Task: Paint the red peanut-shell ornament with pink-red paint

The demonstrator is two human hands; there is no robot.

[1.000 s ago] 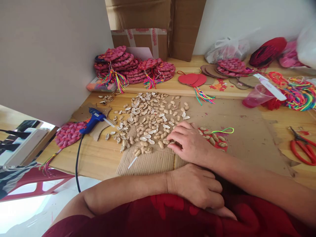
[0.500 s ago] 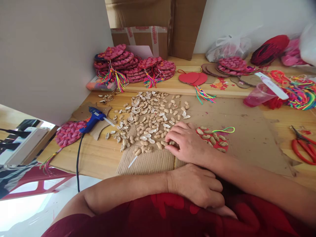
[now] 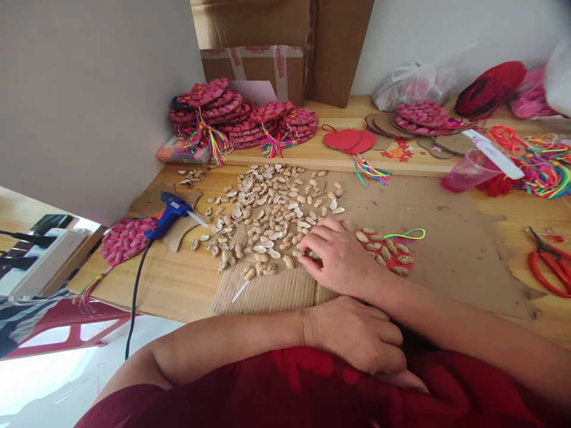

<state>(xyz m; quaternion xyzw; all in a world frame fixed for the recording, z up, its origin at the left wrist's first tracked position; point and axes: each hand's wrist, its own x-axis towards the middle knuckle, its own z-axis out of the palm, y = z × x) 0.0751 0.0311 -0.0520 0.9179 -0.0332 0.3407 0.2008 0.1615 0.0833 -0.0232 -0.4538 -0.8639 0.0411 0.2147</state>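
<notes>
My right hand [image 3: 334, 252] rests on the cardboard at the near right edge of the scattered peanuts [image 3: 263, 208]. Its fingers bend loosely, and a shaded peanut shows in the gap between thumb and forefinger; no firm grip on it is visible. Just right of that hand lies a red disc [image 3: 391, 261] with several peanuts on it and a yellow-green cord loop [image 3: 410, 235]. Closer to my body, my left hand [image 3: 357, 336] sits beneath the right forearm, its fingers curled in. Its palm side is hidden.
A blue glue gun [image 3: 172, 217] leans on a pink-covered piece [image 3: 129, 241] at left, its black cord hanging over the edge. Pink pieces with tassels [image 3: 232, 122] are stacked behind. Red-handled scissors [image 3: 551, 267] and a tilted plastic cup [image 3: 468, 171] are at right.
Both hands stay in place. The glue gun's black cord has swung a little to the left below the table edge. The view shifts very slightly.
</notes>
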